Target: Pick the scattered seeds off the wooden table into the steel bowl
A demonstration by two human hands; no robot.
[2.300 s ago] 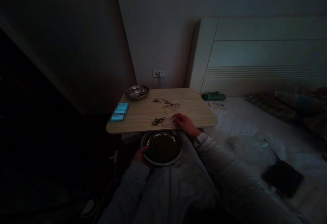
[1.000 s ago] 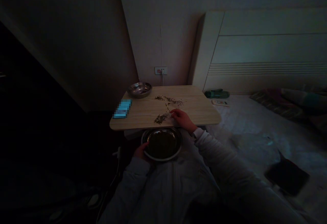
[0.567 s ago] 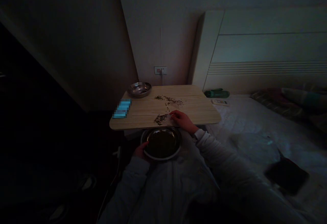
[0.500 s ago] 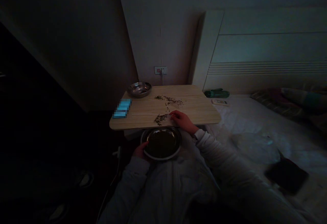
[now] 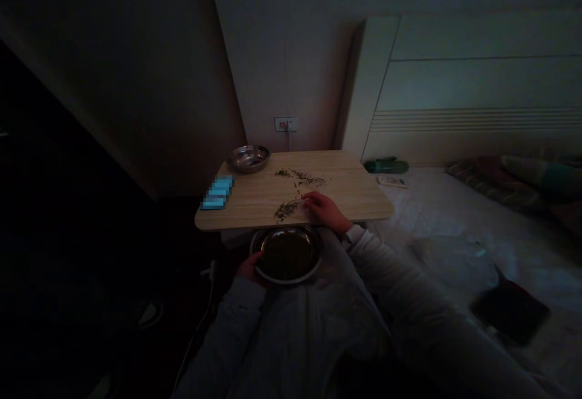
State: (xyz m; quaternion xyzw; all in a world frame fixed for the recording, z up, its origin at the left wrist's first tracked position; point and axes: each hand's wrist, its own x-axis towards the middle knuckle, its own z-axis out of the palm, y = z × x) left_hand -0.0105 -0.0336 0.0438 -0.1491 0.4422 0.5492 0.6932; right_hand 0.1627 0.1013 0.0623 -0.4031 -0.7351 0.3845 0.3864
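Note:
The room is very dark. My left hand [image 5: 251, 265] grips the left rim of a round metal plate [image 5: 287, 254] held just below the near edge of a light wooden table [image 5: 354, 196]; the plate holds dark small bits. My right hand [image 5: 324, 210] rests on the table with curled fingers, pressing a thin pale card against a small heap of dark seeds [image 5: 284, 210]. More seeds [image 5: 301, 177] lie scattered further back on the table.
An empty metal bowl [image 5: 248, 158] sits at the table's far left corner, with a blue glowing phone [image 5: 218, 193] near the left edge. A wall socket [image 5: 286, 124] is behind. To the right lies a bed with a green bottle [image 5: 385, 165], a remote [image 5: 392, 181] and a dark flat object [image 5: 509, 311].
My right hand has shifted slightly back from the table edge, and the seed heap with it. My left hand and the plate have stayed put. The view has drifted a little.

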